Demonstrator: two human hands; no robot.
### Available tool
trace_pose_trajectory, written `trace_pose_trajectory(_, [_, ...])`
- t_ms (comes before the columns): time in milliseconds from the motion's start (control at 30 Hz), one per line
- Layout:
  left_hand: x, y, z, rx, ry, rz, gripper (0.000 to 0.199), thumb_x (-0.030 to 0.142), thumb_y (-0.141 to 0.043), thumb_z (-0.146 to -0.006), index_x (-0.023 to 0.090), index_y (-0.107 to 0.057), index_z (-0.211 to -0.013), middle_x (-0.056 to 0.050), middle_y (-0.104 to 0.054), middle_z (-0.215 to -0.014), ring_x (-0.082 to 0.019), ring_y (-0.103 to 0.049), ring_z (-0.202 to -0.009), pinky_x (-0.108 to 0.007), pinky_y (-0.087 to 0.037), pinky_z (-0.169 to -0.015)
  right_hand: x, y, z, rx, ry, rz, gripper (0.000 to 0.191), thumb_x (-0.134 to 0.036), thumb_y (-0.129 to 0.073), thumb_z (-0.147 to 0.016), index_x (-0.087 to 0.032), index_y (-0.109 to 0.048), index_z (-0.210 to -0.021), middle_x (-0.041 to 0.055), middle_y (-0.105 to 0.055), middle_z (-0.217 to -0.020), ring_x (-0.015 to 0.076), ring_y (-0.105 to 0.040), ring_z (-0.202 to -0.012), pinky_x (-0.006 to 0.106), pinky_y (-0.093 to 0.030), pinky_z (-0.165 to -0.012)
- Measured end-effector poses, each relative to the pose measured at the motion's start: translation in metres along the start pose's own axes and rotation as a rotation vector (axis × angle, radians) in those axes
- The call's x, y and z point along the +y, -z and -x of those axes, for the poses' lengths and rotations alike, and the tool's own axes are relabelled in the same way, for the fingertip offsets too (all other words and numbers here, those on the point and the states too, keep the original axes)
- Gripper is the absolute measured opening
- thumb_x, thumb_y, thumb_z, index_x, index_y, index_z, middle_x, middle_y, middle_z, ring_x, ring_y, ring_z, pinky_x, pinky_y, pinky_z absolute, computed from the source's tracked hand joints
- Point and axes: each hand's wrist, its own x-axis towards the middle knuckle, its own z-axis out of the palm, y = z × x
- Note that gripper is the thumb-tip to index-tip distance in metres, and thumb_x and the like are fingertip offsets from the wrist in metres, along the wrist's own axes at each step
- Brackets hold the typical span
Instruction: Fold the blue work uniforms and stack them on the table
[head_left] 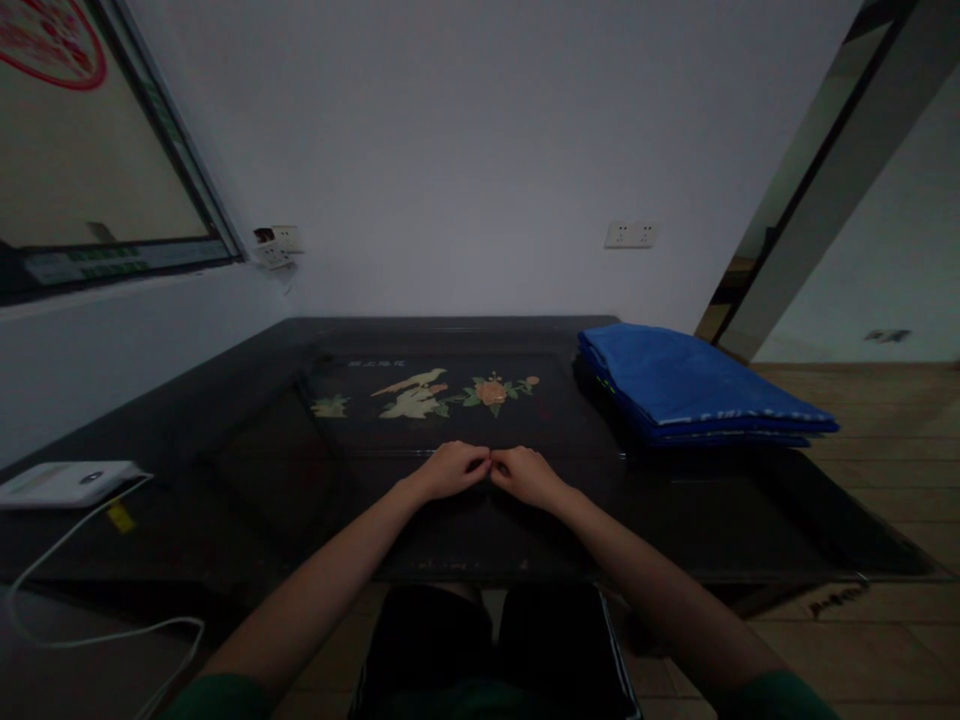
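My left hand (pixel 451 470) and my right hand (pixel 529 476) rest on a dark, glossy table (pixel 300 520), close to its front edge. Their fingertips meet in the middle. The fingers of both hands are curled in, and nothing shows between them. Just beyond the hands, the tabletop bears a picture of pale birds (pixel 412 395) and an orange flower (pixel 491 392) with green leaves. To the right lies a folded stack of blue fabric (pixel 697 380), nearer to my right hand.
A white device (pixel 67 484) with a white cable (pixel 105 638) sits at the table's left edge; the cable hangs down in front. Wall sockets (pixel 631 235) are set in the wall (pixel 465 150) behind the table. A window (pixel 90 150) is at the upper left, tiled floor (pixel 885 450) at the right.
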Motion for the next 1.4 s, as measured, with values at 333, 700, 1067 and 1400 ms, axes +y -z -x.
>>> trace_pose_trajectory(333, [0.003,0.002,0.001,-0.010,0.019,-0.014,0.021,0.024,-0.045,-0.091,0.019,-0.062,-0.079,0.000,-0.063,-0.069,-0.013,-0.057,-0.063,-0.021,-0.034,-0.061,-0.001,0.002,0.000,-0.021,-0.007,0.013,0.027,-0.027,-0.045,-0.090,-0.019,-0.070,-0.094,0.0082,-0.073,-0.092,0.0186,-0.066,-0.081,0.024,-0.033,-0.062])
trace_pose_trajectory(700, [0.003,0.002,0.001,-0.008,0.012,-0.035,0.021,0.024,-0.046,-0.090,0.019,-0.062,-0.080,-0.001,-0.064,-0.070,-0.013,-0.059,-0.065,-0.021,-0.033,-0.060,0.001,0.000,-0.001,-0.022,0.001,0.016,0.026,-0.027,-0.046,-0.090,-0.021,-0.071,-0.097,0.0077,-0.073,-0.094,0.0187,-0.067,-0.083,0.023,-0.035,-0.063])
trace_pose_trajectory(1067, [0.004,0.002,0.002,-0.008,0.015,-0.014,0.021,0.024,-0.045,-0.091,0.019,-0.063,-0.081,-0.001,-0.065,-0.071,-0.013,-0.059,-0.066,-0.021,-0.034,-0.062,0.000,0.001,0.000,-0.024,0.002,-0.009,0.027,-0.028,-0.045,-0.090,-0.020,-0.070,-0.097,0.0076,-0.073,-0.092,0.0184,-0.066,-0.083,0.023,-0.035,-0.063])
trace_pose_trajectory(1400, [0.006,0.006,0.004,-0.002,-0.005,-0.062,0.026,0.029,-0.044,-0.092,0.019,-0.058,-0.072,0.000,-0.060,-0.065,-0.012,-0.053,-0.060,-0.022,-0.030,-0.057,0.024,0.024,0.055,0.015,0.001,-0.367,0.018,-0.023,-0.052,-0.084,-0.017,-0.068,-0.087,0.0035,-0.069,-0.082,0.0147,-0.061,-0.073,0.022,-0.040,-0.066])
